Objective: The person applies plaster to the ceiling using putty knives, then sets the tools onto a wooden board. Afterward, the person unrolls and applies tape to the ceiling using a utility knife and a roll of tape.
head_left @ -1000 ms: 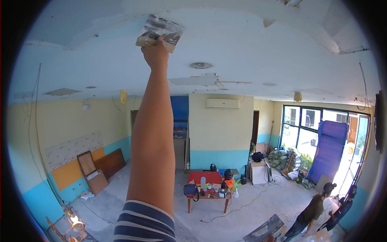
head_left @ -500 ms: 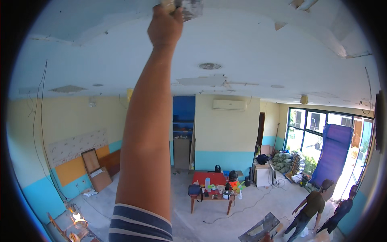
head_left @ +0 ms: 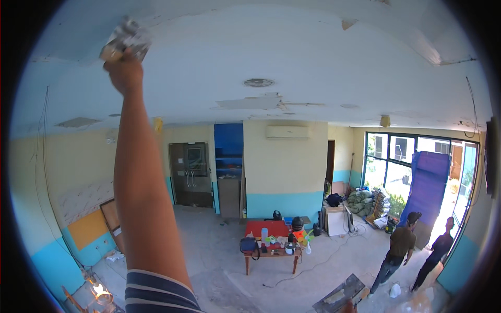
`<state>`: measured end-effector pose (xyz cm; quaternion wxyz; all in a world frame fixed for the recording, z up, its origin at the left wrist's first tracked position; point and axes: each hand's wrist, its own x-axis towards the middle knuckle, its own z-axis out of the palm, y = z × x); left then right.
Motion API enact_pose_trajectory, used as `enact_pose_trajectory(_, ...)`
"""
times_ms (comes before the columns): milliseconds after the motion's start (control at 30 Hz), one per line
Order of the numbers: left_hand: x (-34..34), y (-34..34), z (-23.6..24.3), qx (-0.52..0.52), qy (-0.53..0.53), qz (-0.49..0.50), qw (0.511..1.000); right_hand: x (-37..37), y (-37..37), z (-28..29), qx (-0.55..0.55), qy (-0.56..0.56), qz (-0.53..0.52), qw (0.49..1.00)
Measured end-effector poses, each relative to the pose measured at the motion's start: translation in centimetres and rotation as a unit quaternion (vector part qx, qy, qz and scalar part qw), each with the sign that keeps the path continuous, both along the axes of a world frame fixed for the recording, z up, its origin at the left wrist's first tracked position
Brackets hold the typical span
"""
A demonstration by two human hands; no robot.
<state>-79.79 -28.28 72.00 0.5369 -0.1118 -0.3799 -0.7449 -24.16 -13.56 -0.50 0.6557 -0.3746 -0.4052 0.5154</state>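
Observation:
My left hand (head_left: 125,74) is raised to the ceiling at the upper left, on a bare, outstretched arm with a striped sleeve. Its fingers are closed around a putty knife (head_left: 133,37), whose broad, whitish-smeared blade is up by the ceiling (head_left: 209,49). The blade is blurred, and I cannot tell whether it touches the surface. My right hand is out of view.
A red-topped table (head_left: 263,228) with bottles and bags stands below. Loose wires (head_left: 44,125) hang at the left, near a lit lamp (head_left: 99,288). Two people, one in a dark olive shirt (head_left: 401,242), one in black (head_left: 442,245), stand by the window. Stacked sacks (head_left: 361,203) lie behind.
My left hand has swung left with the putty knife, uncovering a double door behind my arm. The view has shifted slightly. The two people near the window have straightened up.

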Motion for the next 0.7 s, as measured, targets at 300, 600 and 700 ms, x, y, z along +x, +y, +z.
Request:
enact_pose_trajectory(300, 1.6, 11.3, -13.4, 0.043, 0.213, -0.444, 0.869, -2.5, 2.9, 0.2, -0.045, 0.085, 0.089, 0.991)
enact_pose_trajectory(600, 8.6, 12.1, -8.4, 0.166, 0.243, -0.688, 0.663, -4.9, 4.5, -1.9, -0.019, -0.028, 0.116, 0.993)
enact_pose_trajectory(700, 9.4, 11.4, -9.3, 0.098, 0.319, -0.703, 0.628, -4.2, 2.9, -1.2, -0.093, 0.115, 0.150, 0.978)
